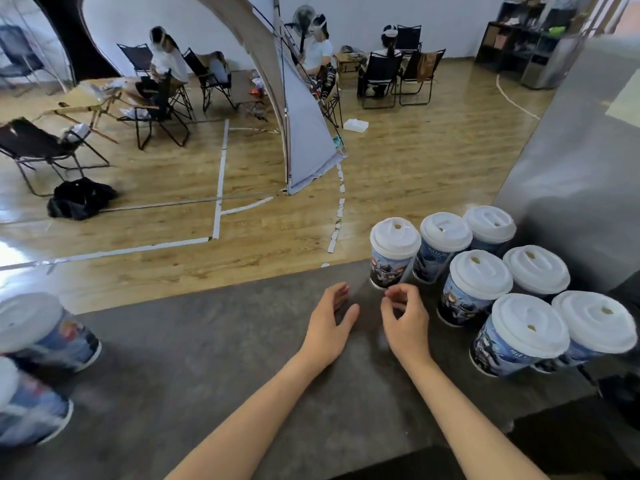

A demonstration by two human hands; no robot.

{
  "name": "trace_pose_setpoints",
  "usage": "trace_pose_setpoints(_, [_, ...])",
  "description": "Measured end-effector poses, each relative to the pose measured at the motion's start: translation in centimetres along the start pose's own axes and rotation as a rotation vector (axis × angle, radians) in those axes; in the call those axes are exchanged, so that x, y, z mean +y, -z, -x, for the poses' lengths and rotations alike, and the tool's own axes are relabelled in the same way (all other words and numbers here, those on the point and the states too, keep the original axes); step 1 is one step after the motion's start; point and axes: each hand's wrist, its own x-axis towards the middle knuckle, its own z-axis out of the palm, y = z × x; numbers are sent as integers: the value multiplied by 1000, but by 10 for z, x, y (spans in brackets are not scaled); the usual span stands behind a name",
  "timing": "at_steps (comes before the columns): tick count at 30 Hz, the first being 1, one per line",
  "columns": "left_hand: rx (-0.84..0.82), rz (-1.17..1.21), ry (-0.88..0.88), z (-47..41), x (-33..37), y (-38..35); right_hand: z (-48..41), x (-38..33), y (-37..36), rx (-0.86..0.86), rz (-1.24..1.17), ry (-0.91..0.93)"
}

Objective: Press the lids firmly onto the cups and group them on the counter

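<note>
Hands reach forward side by side over the middle of a dark grey bench [207, 341], neither holding anything. At the far left edge, well apart from them, two lidded cups [52, 337] stand blurred, one behind the other. Moving right, the left hand [329, 327] lies palm down with fingers straight and relaxed, low over the bench; whether it touches the surface cannot be told. Just beside it, the right hand [405, 318] is empty, fingers loosely curled toward the thumb, fingertips next to the base of the nearest cup [388, 265]; contact is unclear. That cup stands at the left front of a cluster of seven printed paper cups [464, 299], packed closely to the right of the hands, each capped with a white lid [530, 322] with a small sip hole. A grey wall [571, 168] rises behind the cluster.
</note>
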Motion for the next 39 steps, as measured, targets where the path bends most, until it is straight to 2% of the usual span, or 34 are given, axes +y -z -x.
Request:
trace_pose_setpoints(6, [123, 6, -17, 86, -13, 47, 36, -25, -19, -211, 98, 176])
trace_pose_setpoints(14, [584, -228, -56, 207, -45, 156, 144, -96, -124, -651, -117, 280])
trace_pose_setpoints(21, [1030, -563, -249, 258, -24, 254, 181, -117, -172, -770, -129, 326])
trace_pose_setpoints(24, [1184, -637, -186, 260, -22, 295, 182, -114, -174, -770, -98, 325])
trace_pose_setpoints(26, [1180, -662, -86, 254, -25, 317, 183, -114, -171, -767, -89, 311])
trace_pose_setpoints(30, [1028, -740, 70, 239, -36, 337, 183, -115, -170, -771, -88, 299])
trace_pose_setpoints(33, [1002, -760, 17, 238, -42, 333, 185, -115, -168, -784, -97, 286])
trace_pose_setpoints(39, [1009, -629, -112, 248, -40, 315, 185, -114, -165, -797, -133, 237])
